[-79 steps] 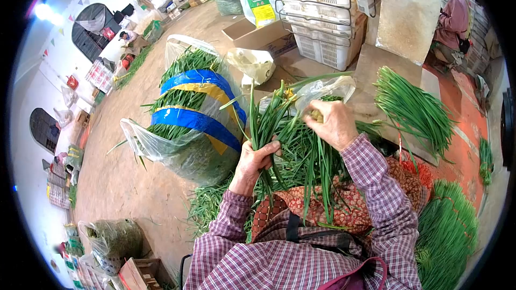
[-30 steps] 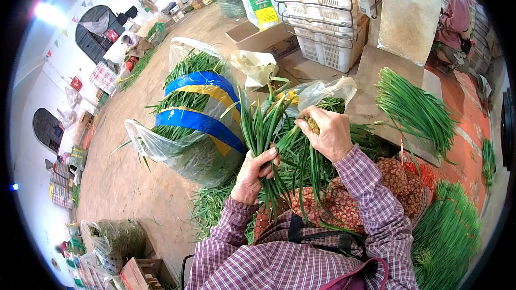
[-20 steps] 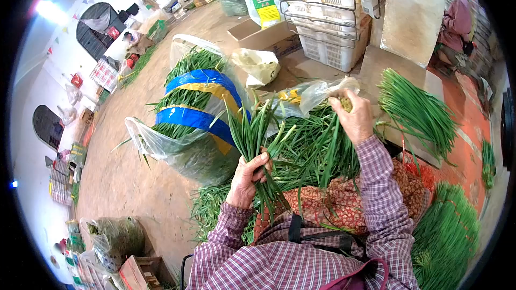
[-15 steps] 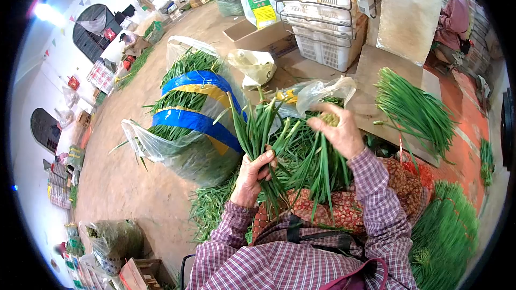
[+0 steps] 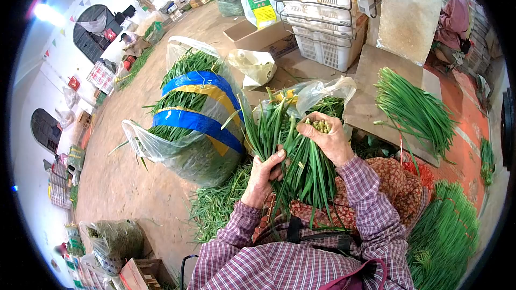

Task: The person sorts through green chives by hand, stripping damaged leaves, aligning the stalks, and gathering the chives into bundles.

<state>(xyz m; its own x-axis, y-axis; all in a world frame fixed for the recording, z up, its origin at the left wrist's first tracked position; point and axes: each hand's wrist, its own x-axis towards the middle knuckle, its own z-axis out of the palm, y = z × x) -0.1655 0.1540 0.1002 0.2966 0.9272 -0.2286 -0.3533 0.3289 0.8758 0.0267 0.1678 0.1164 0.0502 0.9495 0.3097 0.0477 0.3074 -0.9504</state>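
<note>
Green leafy stalks (image 5: 264, 128) stand up out of my left hand (image 5: 266, 174), whose fingers are wrapped round them. Just to the right, my right hand (image 5: 329, 138) grips a second bunch (image 5: 314, 174) near its pale cut ends, and its leaves hang down over the patterned cloth (image 5: 371, 182) on my lap. The two bunches touch between my hands. Beyond my right hand lies a clear plastic bag (image 5: 327, 92) with more greens under it.
A large bag of greens with blue tape (image 5: 196, 121) stands at the left. Stacked white crates (image 5: 322, 43) are ahead. A green bundle (image 5: 414, 107) lies on a board at the right, and more greens (image 5: 443, 236) lie by my right side. A person (image 5: 452, 19) sits at the far right.
My right hand has moved down and its fingers have closed on the bunch by its pale ends. My left hand has shifted slightly right with its stalks, bringing the two bunches together.
</note>
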